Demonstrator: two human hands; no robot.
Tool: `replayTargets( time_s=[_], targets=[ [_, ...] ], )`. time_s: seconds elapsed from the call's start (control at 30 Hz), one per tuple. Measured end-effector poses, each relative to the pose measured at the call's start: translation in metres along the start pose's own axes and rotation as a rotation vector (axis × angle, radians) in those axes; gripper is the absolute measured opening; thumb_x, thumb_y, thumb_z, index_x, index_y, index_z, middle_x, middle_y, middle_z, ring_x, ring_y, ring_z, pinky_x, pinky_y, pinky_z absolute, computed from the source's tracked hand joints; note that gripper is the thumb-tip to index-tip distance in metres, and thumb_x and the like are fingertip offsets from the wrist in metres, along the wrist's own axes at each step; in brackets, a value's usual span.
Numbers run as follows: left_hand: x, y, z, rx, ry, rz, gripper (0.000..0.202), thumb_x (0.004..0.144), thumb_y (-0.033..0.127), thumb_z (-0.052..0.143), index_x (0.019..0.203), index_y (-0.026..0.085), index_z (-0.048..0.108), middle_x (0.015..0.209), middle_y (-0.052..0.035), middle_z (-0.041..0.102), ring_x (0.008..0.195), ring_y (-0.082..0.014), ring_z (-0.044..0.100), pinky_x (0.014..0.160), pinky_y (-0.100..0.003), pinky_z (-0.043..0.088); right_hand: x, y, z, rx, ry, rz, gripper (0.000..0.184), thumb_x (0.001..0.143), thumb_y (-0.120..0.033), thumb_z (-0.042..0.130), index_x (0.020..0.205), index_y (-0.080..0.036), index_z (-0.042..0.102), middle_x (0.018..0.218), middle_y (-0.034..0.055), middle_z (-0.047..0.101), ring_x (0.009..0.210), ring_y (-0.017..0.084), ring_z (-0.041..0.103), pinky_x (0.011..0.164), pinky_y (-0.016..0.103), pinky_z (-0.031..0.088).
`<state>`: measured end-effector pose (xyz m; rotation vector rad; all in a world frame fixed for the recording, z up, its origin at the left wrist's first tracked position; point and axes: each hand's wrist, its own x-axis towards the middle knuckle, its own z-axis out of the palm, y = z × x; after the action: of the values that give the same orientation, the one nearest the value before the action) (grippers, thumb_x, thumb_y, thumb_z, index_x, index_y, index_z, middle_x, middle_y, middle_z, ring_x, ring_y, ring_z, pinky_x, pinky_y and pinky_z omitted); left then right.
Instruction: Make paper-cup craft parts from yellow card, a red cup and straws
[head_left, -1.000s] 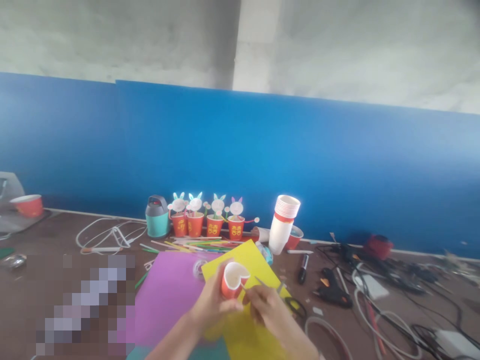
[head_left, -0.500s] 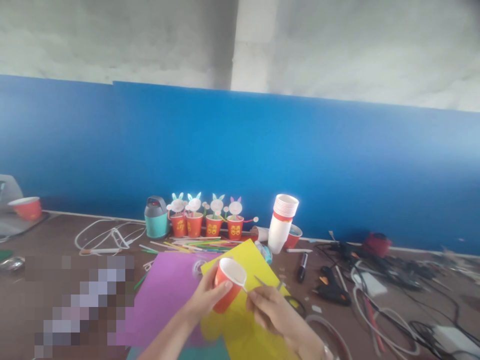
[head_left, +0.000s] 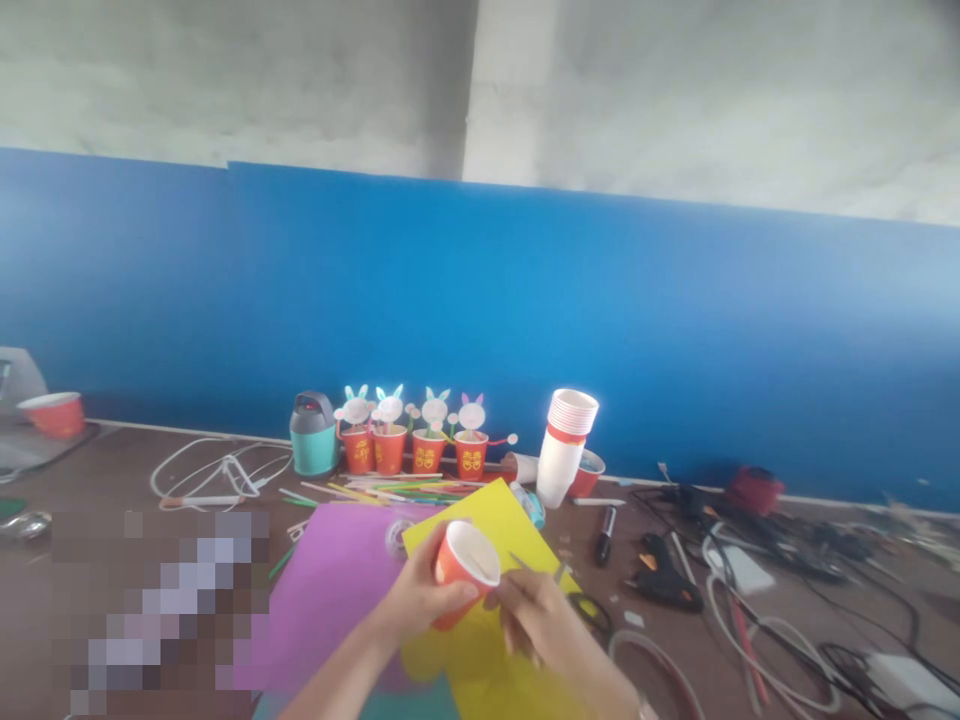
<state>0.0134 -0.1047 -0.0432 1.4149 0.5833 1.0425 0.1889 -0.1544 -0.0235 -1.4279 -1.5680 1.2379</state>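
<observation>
My left hand point(head_left: 420, 592) is wrapped round a red paper cup point(head_left: 452, 580), its white mouth tilted toward me. Against the cup's right side, my right hand point(head_left: 534, 610) pinches a thin pale stick, mostly covered by the fingers. A thin light line shows inside the cup. Below both hands lie a yellow paper sheet point(head_left: 480, 660) and a purple sheet point(head_left: 330, 590). Partly hidden behind my right hand, dark-handled scissors point(head_left: 594, 612) rest with blades spread.
Red cups with rabbit-faced figures point(head_left: 427, 450) stand near the blue partition point(head_left: 480, 300), beside a teal container point(head_left: 313, 448). Loose coloured sticks point(head_left: 405, 488) lie before them. Rightward are a leaning cup stack point(head_left: 561, 455), a black marker point(head_left: 605, 535), a glue gun point(head_left: 664, 575) and tangled cables.
The cup has shifted slightly right and tipped more toward me. My right fingers are now closer to its side, and the stick that showed between them is mostly hidden.
</observation>
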Motion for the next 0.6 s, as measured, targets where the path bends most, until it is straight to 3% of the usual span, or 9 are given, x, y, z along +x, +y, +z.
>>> replayTargets(
  time_s=[0.07,0.17,0.27,0.43,0.6],
  targets=[
    [0.000,0.002,-0.001,0.002,0.027,0.032,0.075,0.062,0.045,0.078,0.124,0.017,0.047,0.107,-0.0093,0.066,0.096,-0.0260,0.061,0.082,-0.036,0.048,0.000,0.000,-0.003,0.048,-0.035,0.020,0.041,0.084,-0.056,0.046,0.079,-0.016,0.058,0.049,-0.0029,0.053,0.032,0.006,0.036,0.033,0.019,0.023],
    [0.002,0.005,-0.007,0.012,0.096,0.054,0.068,0.060,0.045,0.079,0.116,0.016,0.053,0.102,-0.0086,0.067,0.092,-0.0259,0.061,0.080,-0.036,0.048,-0.003,-0.001,-0.015,0.007,-0.013,-0.018,0.035,0.076,-0.048,0.061,0.091,-0.018,0.056,0.057,-0.0055,0.054,0.040,0.007,0.044,0.039,0.017,0.034],
    [0.004,0.006,-0.013,0.035,0.119,0.039,0.063,0.061,0.045,0.078,0.112,0.015,0.057,0.098,-0.0073,0.068,0.090,-0.0249,0.061,0.079,-0.035,0.048,-0.003,0.001,-0.028,-0.074,-0.028,0.039,0.029,0.075,-0.046,0.062,0.083,-0.018,0.055,0.053,-0.0073,0.053,0.037,0.006,0.040,0.037,0.017,0.031],
    [0.004,-0.001,-0.016,-0.006,-0.039,0.008,0.073,0.059,0.040,0.082,0.123,0.018,0.054,0.113,-0.0089,0.064,0.103,-0.0273,0.058,0.089,-0.038,0.045,0.000,0.000,-0.032,-0.127,0.025,0.027,0.029,0.081,-0.043,0.053,0.069,-0.017,0.058,0.049,-0.0024,0.058,0.034,0.005,0.033,0.036,0.019,0.024],
    [0.003,-0.004,-0.017,-0.017,-0.099,-0.046,0.070,0.061,0.039,0.082,0.122,0.020,0.056,0.110,-0.0086,0.065,0.099,-0.0262,0.060,0.085,-0.039,0.047,-0.005,-0.006,-0.027,-0.167,0.024,-0.023,0.029,0.082,-0.040,0.053,0.068,-0.016,0.065,0.049,-0.0006,0.061,0.037,0.008,0.036,0.039,0.021,0.025]
  ],
)
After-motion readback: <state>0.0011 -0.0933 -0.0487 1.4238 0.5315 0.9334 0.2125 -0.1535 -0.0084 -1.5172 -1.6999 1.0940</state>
